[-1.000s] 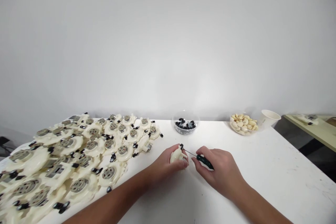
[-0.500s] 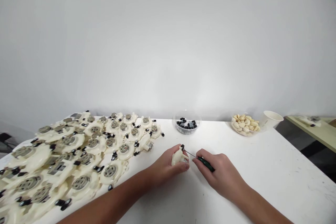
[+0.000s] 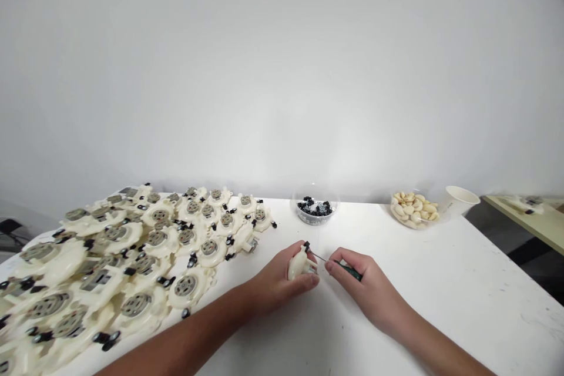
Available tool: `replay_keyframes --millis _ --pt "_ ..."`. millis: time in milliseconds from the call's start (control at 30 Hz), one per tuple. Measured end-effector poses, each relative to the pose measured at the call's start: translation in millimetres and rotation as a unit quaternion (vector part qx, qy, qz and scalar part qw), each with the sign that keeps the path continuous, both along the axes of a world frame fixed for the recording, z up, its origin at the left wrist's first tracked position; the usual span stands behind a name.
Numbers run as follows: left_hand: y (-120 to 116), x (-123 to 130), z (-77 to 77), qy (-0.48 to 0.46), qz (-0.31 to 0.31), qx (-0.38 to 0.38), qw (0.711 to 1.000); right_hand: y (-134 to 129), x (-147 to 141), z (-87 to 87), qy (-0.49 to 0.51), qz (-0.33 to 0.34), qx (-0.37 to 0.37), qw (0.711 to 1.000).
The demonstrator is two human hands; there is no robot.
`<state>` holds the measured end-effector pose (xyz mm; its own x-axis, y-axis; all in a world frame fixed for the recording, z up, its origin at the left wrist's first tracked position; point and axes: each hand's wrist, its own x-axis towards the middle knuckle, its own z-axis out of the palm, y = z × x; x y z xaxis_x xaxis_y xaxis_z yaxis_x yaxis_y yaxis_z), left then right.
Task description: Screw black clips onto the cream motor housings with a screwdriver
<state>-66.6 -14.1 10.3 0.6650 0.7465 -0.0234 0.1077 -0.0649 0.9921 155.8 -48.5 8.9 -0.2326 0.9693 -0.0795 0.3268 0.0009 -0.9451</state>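
left hand (image 3: 279, 282): fingers (image 3: 308, 282) curled round cream plastic housing (image 3: 300, 264), held up to steady it, mid front of worktop (image 3: 445, 311) | right hand (image 3: 368, 288): fingers pinch green screwdriver (image 3: 348, 271), shaft angled at housing | more housings (image 3: 185, 288) crowd left side, clear bowl of black parts (image 3: 315, 212) at back edge, open room right

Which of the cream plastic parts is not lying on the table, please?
It is the cream plastic part held up in the left hand. It is the only one off the table; all the others lie together in the large group to the left.
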Motion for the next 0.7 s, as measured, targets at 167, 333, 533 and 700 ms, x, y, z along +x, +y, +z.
replay_keyframes --millis 167,333,533,700 --pt "1.1 0.0 -2.1 0.005 -0.001 0.001 1.0 0.6 -1.5 -6.1 0.081 -0.005 -0.09 0.993" --pt "1.7 -0.7 -2.4 0.002 -0.008 0.006 1.0 -1.5 -5.9 -5.8 0.157 -0.01 -0.149 0.976" --pt "1.7 -0.3 -1.9 0.002 -0.011 0.012 1.0 -2.9 -6.3 -8.7 0.224 -0.009 -0.183 0.957" --pt "0.8 0.7 -0.7 -0.001 -0.004 0.018 1.0 -4.4 -7.3 -3.3 0.27 -0.011 -0.215 0.939"
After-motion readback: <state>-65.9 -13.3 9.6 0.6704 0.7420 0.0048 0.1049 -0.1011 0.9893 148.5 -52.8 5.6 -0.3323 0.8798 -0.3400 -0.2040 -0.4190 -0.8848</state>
